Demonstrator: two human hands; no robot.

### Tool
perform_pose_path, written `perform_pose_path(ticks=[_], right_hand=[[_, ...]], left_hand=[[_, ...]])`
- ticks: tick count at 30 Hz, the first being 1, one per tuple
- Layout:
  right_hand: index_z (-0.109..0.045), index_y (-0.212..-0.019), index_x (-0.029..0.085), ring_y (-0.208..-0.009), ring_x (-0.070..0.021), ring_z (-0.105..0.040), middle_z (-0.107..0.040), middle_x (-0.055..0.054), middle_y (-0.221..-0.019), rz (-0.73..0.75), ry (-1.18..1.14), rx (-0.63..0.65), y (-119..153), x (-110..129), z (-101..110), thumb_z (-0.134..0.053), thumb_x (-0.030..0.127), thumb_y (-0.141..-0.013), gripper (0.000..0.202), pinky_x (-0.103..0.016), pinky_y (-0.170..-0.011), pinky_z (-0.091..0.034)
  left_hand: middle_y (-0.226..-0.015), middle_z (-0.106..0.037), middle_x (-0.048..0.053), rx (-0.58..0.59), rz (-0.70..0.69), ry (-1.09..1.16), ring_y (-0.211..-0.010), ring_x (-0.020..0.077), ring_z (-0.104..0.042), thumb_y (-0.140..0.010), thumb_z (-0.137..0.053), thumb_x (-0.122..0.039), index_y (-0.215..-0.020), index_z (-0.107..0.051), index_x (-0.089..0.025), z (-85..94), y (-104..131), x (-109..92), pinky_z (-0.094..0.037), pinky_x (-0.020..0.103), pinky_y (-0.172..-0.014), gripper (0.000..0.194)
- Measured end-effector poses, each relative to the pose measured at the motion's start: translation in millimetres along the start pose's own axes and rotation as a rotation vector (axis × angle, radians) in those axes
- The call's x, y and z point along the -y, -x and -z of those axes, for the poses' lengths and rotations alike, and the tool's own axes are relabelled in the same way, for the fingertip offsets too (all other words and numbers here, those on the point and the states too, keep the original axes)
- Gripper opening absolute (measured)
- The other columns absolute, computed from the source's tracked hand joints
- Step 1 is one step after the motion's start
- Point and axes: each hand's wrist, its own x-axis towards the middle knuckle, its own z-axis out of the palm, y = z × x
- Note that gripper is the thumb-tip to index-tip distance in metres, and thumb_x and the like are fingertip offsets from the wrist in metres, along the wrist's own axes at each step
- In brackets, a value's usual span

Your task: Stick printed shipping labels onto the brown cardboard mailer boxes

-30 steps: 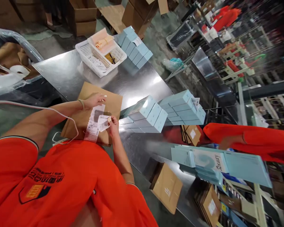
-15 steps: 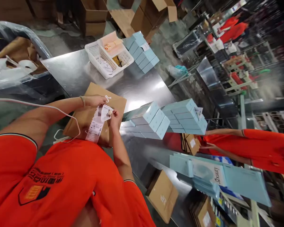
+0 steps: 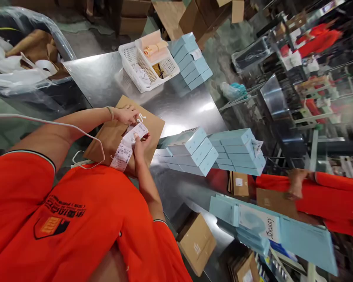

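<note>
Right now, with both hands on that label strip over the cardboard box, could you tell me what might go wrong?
The label strip, pinched between the left hand and right hand, might crease or stick crooked on the flat cardboard box. The white cable looping over the left forearm could snag. The stacked light blue boxes close by the right elbow might get knocked.

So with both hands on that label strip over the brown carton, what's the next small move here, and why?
Probably peel the top label free and press it onto the flat brown carton. The right hand pinches the upper end of the label strip, the left hand grips it from above, and the strip hangs directly over the carton's bare face on the steel table.
</note>
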Motion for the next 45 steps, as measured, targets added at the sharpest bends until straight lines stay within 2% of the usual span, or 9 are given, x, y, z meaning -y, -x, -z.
perform_pose_path(ticks=[3,8,11,13,16,20,25,37,45], right_hand=[[-0.055,-0.131,0.024,-0.115,-0.0189,-0.068,-0.068,-0.008,-0.133,0.051,0.095,-0.105,1,1,1,-0.080,0.033,-0.081,0.056,-0.031,-0.103,-0.059],[-0.057,-0.129,0.021,-0.119,-0.0214,-0.064,-0.067,-0.010,-0.133,0.105,0.211,-0.032,-5,9,10,-0.085,0.026,-0.076,0.060,-0.034,-0.111,-0.054],[-0.056,-0.127,0.020,-0.120,-0.0237,-0.063,-0.066,-0.011,-0.129,0.144,0.225,-0.031,-6,11,12,-0.089,0.026,-0.072,0.064,-0.038,-0.114,-0.053],[-0.057,-0.126,0.022,-0.120,-0.0247,-0.063,-0.066,-0.010,-0.127,0.157,0.232,-0.016,-6,10,12,-0.090,0.028,-0.071,0.064,-0.039,-0.113,-0.054],[-0.059,-0.124,0.025,-0.121,-0.0251,-0.063,-0.066,-0.009,-0.128,0.143,0.242,0.012,-6,7,10,-0.088,0.028,-0.073,0.059,-0.039,-0.108,-0.057],[-0.059,-0.123,0.025,-0.120,-0.0246,-0.062,-0.065,-0.009,-0.128,0.144,0.211,0.016,-8,2,8,-0.089,0.027,-0.070,0.060,-0.039,-0.111,-0.056],[-0.059,-0.120,0.027,-0.121,-0.0258,-0.061,-0.064,-0.008,-0.125,0.184,0.199,0.020,-10,-5,8,-0.089,0.033,-0.071,0.059,-0.043,-0.112,-0.057],[-0.061,-0.128,0.024,-0.124,-0.0262,-0.064,-0.064,-0.010,-0.131,0.225,0.252,0.046,-12,-14,9,-0.088,0.031,-0.074,0.061,-0.042,-0.109,-0.059],[-0.061,-0.135,0.018,-0.127,-0.0310,-0.063,-0.064,-0.014,-0.134,0.242,0.328,0.064,-16,-13,6,-0.091,0.029,-0.074,0.068,-0.050,-0.118,-0.055]], left_hand=[[-0.146,-0.064,0.020,0.018,0.008,-0.023,-0.135,0.0437,-0.046,-0.097,-0.068,-0.022,-0.118,-0.092,-0.021,2.1,-1,-2,-0.034,0.056,-0.114,0.032],[-0.142,-0.066,0.016,0.006,0.041,-0.011,-0.129,0.0365,-0.042,-0.096,-0.074,-0.023,-0.123,-0.091,-0.020,3.5,1,-5,-0.032,0.051,-0.116,0.031],[-0.146,-0.065,0.016,0.003,0.046,-0.004,-0.126,0.0332,-0.041,-0.099,-0.072,-0.021,-0.126,-0.090,-0.019,4.4,2,-6,-0.031,0.051,-0.118,0.033],[-0.147,-0.065,0.016,0.005,0.049,-0.012,-0.125,0.0326,-0.041,-0.095,-0.076,-0.018,-0.130,-0.089,-0.018,4.9,2,-7,-0.032,0.050,-0.119,0.038],[-0.149,-0.065,0.015,0.021,0.052,-0.027,-0.127,0.0335,-0.041,-0.093,-0.078,-0.017,-0.142,-0.086,-0.024,5.5,1,-8,-0.032,0.051,-0.120,0.050],[-0.155,-0.062,0.014,0.047,0.051,-0.035,-0.130,0.0353,-0.039,-0.101,-0.071,-0.016,-0.149,-0.083,-0.032,6.8,2,-9,-0.030,0.053,-0.120,0.052],[-0.153,-0.058,0.015,0.058,0.045,-0.020,-0.124,0.0318,-0.033,-0.105,-0.067,-0.014,-0.153,-0.080,-0.032,8.6,5,-10,-0.026,0.053,-0.121,0.053],[-0.153,-0.056,0.014,0.050,0.029,-0.010,-0.121,0.0297,-0.029,-0.108,-0.063,-0.015,-0.150,-0.081,-0.031,5.4,6,-8,-0.023,0.051,-0.120,0.049],[-0.142,-0.060,0.016,-0.008,-0.004,-0.009,-0.118,0.0334,-0.033,-0.102,-0.061,-0.026,-0.140,-0.087,-0.032,-7.8,-3,6,-0.029,0.061,-0.117,0.047]])
